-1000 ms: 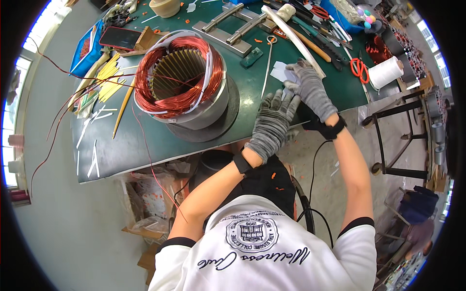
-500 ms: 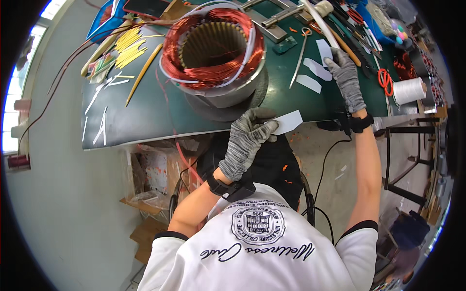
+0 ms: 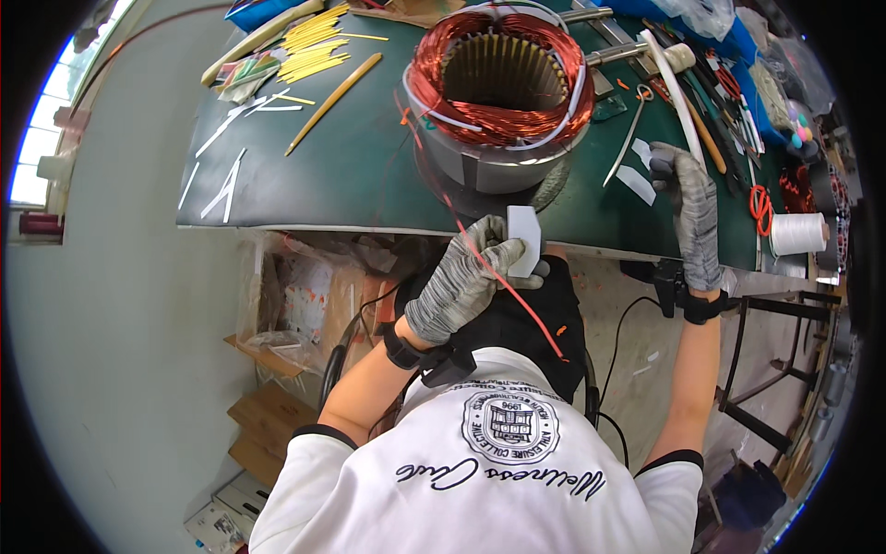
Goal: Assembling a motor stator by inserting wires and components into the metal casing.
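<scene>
A large motor stator (image 3: 498, 92) with copper windings sits on the green workbench (image 3: 351, 175). My left hand (image 3: 461, 277), in a grey glove, holds a small white paper slip (image 3: 524, 240) just in front of the bench edge, below the stator. A red wire (image 3: 503, 282) runs across that hand. My right hand (image 3: 692, 217), also gloved, rests on the bench to the right of the stator, its fingertips at white paper strips (image 3: 639, 180).
Scissors (image 3: 632, 129), a white rod (image 3: 678, 88) and several hand tools lie at the right of the bench. A white thread spool (image 3: 798, 233) stands at far right. Yellow sticks (image 3: 314, 51) and white strips (image 3: 221, 175) lie at left. Boxes sit under the bench.
My left hand has drawn back from the bench toward me, carrying the white slip. My right hand stays on the bench by the strips. The view has shifted so the stator sits higher.
</scene>
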The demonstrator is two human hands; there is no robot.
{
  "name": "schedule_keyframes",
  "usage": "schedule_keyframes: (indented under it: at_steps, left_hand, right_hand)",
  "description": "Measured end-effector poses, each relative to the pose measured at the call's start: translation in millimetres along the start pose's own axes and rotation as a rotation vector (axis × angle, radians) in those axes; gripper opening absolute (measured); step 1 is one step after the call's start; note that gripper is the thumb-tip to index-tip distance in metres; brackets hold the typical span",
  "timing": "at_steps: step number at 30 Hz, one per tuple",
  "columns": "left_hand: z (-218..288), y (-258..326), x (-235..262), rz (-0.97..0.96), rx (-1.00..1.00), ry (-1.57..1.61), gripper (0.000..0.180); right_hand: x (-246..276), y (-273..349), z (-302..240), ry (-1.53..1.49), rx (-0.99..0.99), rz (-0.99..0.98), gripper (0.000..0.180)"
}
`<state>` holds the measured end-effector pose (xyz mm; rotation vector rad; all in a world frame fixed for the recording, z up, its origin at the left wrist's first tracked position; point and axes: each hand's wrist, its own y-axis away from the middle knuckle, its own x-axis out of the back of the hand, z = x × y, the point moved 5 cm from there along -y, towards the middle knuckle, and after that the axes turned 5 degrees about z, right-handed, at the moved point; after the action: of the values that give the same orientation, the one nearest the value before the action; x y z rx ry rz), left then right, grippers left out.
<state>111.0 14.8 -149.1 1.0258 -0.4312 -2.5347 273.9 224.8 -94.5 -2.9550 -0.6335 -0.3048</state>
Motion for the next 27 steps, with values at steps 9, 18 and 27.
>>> schedule_keyframes:
  at_steps: [9,18,27]
  left_hand:
    - [44,20,104,0.306,-0.371,0.014,0.02]
    - [165,-58,51,0.157,-0.544,-0.437,0.053]
    - [157,-46,10,0.173,-0.718,-0.588,0.055]
  right_hand:
    - [-18,16,-4,-0.112,-0.026,-0.039,0.027]
    - [-108,41,-123,0.258,0.848,-0.476,0.01]
    - [-25,-89,-178,-0.878,0.455,-0.769,0.017]
